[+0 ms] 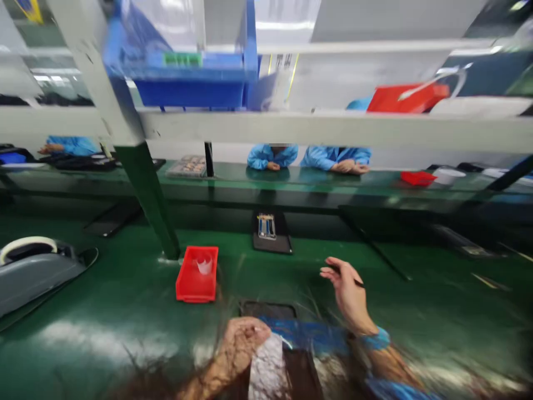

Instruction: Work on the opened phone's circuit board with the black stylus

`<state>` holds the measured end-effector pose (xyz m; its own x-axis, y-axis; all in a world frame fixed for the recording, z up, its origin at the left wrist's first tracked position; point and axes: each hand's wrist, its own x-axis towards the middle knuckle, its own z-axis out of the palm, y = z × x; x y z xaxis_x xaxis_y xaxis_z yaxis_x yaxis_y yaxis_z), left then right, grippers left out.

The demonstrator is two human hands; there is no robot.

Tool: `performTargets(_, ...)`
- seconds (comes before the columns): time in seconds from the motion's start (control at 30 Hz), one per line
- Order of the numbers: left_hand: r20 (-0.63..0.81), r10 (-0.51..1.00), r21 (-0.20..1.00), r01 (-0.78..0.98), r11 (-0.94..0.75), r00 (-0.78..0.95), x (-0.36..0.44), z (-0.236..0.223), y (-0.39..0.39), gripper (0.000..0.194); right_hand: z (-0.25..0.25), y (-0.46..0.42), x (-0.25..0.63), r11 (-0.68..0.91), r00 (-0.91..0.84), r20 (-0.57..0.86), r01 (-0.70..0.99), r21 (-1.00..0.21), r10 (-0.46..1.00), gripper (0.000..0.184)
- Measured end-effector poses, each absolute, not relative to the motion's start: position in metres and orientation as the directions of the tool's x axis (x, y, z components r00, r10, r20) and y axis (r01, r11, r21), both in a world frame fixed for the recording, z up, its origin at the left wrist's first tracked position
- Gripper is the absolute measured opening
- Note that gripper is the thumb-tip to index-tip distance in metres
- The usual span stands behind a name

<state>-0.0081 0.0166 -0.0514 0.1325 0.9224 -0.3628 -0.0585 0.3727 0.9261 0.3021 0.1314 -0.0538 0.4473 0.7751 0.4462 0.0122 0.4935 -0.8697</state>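
Note:
My left hand (241, 341) is curled at the bottom centre, fingers closed against a crinkled silvery sheet (266, 369); the picture is smeared by motion. My right hand (347, 291) is raised over the green mat, thumb and fingers pinched on a thin dark stick-like tool (358, 283). Between and below the hands lie a dark flat tray (266, 308) and a blue film or sheet (308, 336). A small red bin (196, 274) with a clear piece inside stands left of the hands.
A grey tape dispenser (31, 272) sits at far left. A black tray with a phone-like part (270, 232) lies ahead. A green post (147, 194) rises beside the red bin. Two people in blue sleeves (308, 158) work across the bench; blue and red bins sit on the shelf.

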Motion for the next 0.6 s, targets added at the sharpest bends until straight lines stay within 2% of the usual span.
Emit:
performTargets(0.1, -0.318, 0.933, 0.948, 0.085, 0.307, 0.171, -0.005, -0.042, 0.007, 0.026, -0.047, 0.078, 0.318, 0.384, 0.491, 0.310, -0.056, -0.921, 0.814, 0.055)
performTargets(0.13, -0.293, 0.937, 0.954, 0.130, 0.271, 0.190, -0.004, -0.038, 0.006, 0.021, -0.042, 0.061, 0.317, 0.366, 0.498, 0.278, -0.088, -0.926, 0.822, 0.058)
performTargets(0.17, -0.268, 0.940, 0.958, 0.164, 0.236, 0.212, -0.005, -0.033, 0.006, 0.020, -0.037, 0.045, 0.313, 0.357, 0.496, 0.260, -0.109, -0.928, 0.828, 0.056)
performTargets(0.23, -0.221, 0.941, 0.962, 0.213, 0.167, 0.258, -0.006, -0.024, 0.006, 0.025, -0.026, 0.019, 0.296, 0.306, 0.405, 0.242, -0.102, -0.947, 0.882, 0.033)
performTargets(0.3, -0.171, 0.938, 0.965, 0.243, 0.097, 0.303, -0.008, -0.018, 0.006, 0.026, -0.017, 0.001, 0.275, 0.296, 0.270, 0.285, 0.000, -0.955, 0.920, 0.015)
performTargets(0.47, -0.051, 0.914, 0.958, 0.277, -0.069, 0.401, -0.010, -0.016, 0.001, 0.022, 0.000, -0.012, 0.246, 0.423, -0.054, 0.423, 0.231, -0.876, 0.905, 0.018)
performTargets(0.6, 0.049, 0.892, 0.935, 0.293, -0.199, 0.449, -0.011, -0.010, 0.002, 0.016, 0.004, -0.010, 0.251, 0.426, -0.117, 0.410, 0.265, -0.865, 0.905, 0.020)
